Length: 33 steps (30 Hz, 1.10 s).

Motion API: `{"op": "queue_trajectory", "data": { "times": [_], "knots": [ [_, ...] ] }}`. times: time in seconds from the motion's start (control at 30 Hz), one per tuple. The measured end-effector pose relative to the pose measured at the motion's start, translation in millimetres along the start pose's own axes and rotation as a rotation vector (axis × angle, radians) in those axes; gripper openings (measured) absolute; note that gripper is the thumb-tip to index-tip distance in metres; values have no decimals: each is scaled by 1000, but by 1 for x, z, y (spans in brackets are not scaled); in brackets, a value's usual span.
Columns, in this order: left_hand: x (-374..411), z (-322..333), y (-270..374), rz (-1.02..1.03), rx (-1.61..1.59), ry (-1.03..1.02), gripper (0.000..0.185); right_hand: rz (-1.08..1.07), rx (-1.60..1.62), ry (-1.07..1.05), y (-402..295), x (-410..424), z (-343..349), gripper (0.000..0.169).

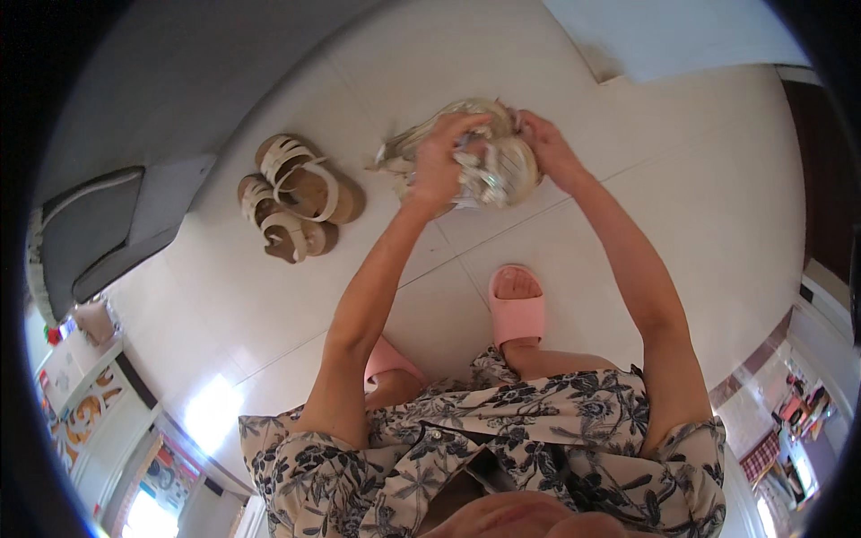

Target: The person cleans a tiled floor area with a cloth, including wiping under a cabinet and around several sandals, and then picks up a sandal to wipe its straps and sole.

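Observation:
A pale gold, shiny bundle (498, 168) with round ends and crinkled silvery parts is just over the floor tiles before me; it looks like a pair of sandals, but blur hides the detail. My left hand (440, 161) lies across its left side, fingers curled over the top. At its far right edge, my right hand (548, 144) pinches a part of it between the fingertips. To the left, a pair of white strappy sandals (306, 188) with tan footbeds stands on the floor, one beside the other.
Light floor tiles (417, 296) spread around my feet, which wear pink slide slippers (518, 313). A large grey padded piece of furniture (134, 101) borders the left. A pale panel (693, 33) comes in at the top right. White carved cabinetry (94, 410) appears at lower left.

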<state>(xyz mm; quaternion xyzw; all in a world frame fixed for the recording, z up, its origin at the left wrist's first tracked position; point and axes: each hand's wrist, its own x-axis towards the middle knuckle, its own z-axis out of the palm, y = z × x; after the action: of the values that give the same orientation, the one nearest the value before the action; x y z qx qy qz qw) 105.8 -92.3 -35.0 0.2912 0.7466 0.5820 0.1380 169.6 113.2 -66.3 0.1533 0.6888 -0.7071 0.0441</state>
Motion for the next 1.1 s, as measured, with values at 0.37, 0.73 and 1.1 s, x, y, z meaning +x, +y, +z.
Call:
{"op": "queue_trajectory", "data": {
  "times": [0.37,0.73,1.1],
  "knots": [
    [15,-48,78,-123,-753,55,19,242,395,-55,-53,-41,-33,38],
    [44,-110,-13,-24,-803,48,25,292,453,148,-11,-14,-17,29],
    [20,-62,-93,-384,-308,308,35,313,262,96,-8,1,3,20]
  ]
}}
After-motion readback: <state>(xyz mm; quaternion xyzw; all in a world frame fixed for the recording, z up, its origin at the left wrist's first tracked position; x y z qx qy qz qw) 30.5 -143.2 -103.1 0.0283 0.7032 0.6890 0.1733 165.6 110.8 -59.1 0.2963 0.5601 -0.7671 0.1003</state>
